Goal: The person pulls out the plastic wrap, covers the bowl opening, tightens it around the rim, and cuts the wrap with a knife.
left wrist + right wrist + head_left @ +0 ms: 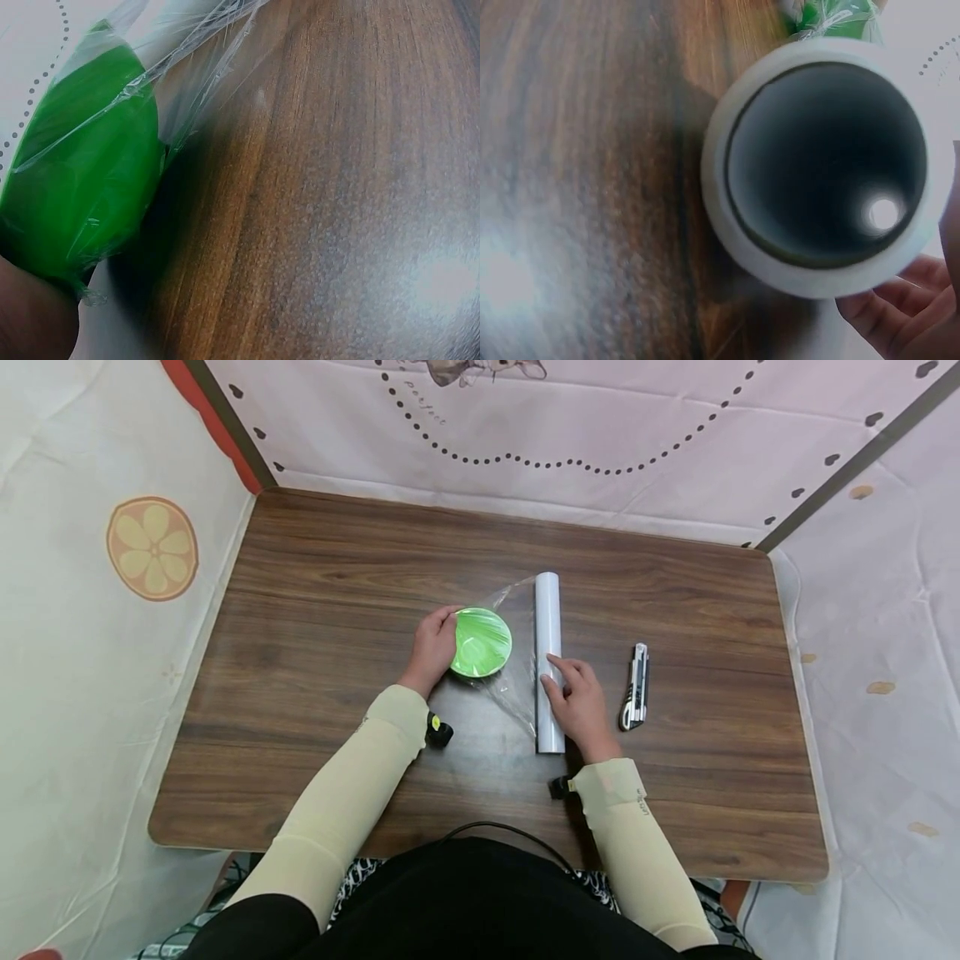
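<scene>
The bowl (482, 643) lay against the left hand (433, 645), whose fingers (449, 609) gripped its left edge. The right hand (581, 702) touched the roll (548, 614) with relaxed fingers.

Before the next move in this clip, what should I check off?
1. Green bowl held: ok, the left hand grips its rim.
2. Film over the bowl's mouth: ok, stretched across.
3. Roll touched: ok, right hand fingers rest on it.
4. Film separated from roll: not ok, it runs between bowl and roll.
5. Utility knife in hand: not ok, on the table.
6. Knife blade retracted: cannot tell, too small.
</scene>
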`<state>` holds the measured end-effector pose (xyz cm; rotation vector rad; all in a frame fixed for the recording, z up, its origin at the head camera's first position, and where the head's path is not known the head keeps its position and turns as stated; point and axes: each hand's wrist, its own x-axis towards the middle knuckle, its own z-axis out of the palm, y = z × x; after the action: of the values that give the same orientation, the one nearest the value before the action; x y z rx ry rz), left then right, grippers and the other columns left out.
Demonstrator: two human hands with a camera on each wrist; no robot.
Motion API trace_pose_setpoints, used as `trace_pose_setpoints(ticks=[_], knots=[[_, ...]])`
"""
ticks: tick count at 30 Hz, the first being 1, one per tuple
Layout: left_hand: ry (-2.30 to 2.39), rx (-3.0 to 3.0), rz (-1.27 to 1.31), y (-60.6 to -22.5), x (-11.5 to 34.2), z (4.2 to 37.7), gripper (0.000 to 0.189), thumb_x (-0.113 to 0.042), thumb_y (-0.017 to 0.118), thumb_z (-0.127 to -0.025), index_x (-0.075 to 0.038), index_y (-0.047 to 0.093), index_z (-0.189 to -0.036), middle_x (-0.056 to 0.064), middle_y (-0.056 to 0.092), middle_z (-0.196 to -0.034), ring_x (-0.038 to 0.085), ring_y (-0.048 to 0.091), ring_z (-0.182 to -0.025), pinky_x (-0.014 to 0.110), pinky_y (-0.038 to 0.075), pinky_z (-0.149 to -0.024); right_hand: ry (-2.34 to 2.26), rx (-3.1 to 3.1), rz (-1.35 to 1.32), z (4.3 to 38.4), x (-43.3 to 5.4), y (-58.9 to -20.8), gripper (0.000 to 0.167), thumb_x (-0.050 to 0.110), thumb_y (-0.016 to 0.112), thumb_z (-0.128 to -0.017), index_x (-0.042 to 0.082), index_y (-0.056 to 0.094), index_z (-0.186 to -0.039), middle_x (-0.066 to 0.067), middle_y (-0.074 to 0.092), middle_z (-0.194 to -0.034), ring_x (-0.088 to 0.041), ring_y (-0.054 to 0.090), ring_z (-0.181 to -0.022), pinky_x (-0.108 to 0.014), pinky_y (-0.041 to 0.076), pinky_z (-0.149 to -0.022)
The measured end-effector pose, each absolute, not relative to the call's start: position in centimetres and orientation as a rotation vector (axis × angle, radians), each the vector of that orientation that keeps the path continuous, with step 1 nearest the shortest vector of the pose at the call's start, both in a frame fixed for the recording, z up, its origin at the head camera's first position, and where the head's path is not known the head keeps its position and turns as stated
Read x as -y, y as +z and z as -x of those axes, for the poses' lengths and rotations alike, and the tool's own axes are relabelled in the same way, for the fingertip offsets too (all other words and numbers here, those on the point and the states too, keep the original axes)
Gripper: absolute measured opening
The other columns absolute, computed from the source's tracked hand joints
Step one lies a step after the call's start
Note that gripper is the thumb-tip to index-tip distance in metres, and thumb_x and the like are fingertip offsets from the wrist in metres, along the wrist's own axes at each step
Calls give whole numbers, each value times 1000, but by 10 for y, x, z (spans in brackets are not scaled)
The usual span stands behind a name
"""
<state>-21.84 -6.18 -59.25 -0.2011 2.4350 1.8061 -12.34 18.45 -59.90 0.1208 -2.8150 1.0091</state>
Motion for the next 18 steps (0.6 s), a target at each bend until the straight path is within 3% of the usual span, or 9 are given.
trace_pose_setpoints(ticks=[6,13,18], knots=[[1789,-2419,216,-593,62,218,33,-24,42,-103,-14,65,-124,7,61,-132,20,53,-123,39,42,-105,1024,2851,-112,123,-188,-597,43,32,64,-94,17,58,-134,-17,55,-123,-26,60,-81,-42,51,-77],[1795,-2403,224,-595,62,220,33,-24,43,-103,-14,65,-125,7,62,-131,19,54,-119,38,44,-102,1101,2898,-2,122,-198,-590,47,37,61,-94,18,54,-137,-19,50,-133,-31,66,-96,-45,54,-86],[1786,-2412,223,-595,62,220,33,-25,42,-102,-14,65,-124,6,62,-130,19,54,-120,39,43,-103,1069,2856,48,123,-213,-587,48,37,61,-95,19,53,-138,-19,50,-133,-29,67,-91,-46,53,-81]])
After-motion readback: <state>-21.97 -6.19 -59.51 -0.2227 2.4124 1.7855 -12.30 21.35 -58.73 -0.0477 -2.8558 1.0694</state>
